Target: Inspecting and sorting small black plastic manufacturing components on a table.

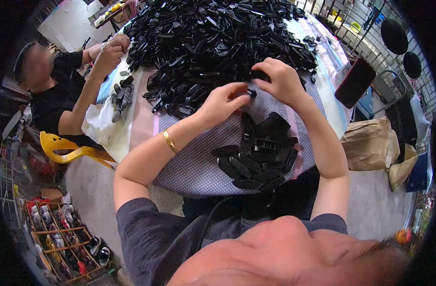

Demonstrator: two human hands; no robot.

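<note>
A large heap of small black plastic parts covers the far half of the cloth-covered table. At the heap's near edge, my left hand is closed with thumb and fingers on a small dark plastic part. Just right of it and slightly farther off, my right hand pinches another black plastic part. The two hands are close together, and their fingertips partly hide both parts. Nearer to me, a smaller group of black elongated parts lies loosely on the dotted cloth.
At the left, a co-worker in black sits with hands raised by the heap. Grey gloves and a white plastic bag lie near that person. A phone stands out at right, above a brown paper bag. A shoe rack stands lower left.
</note>
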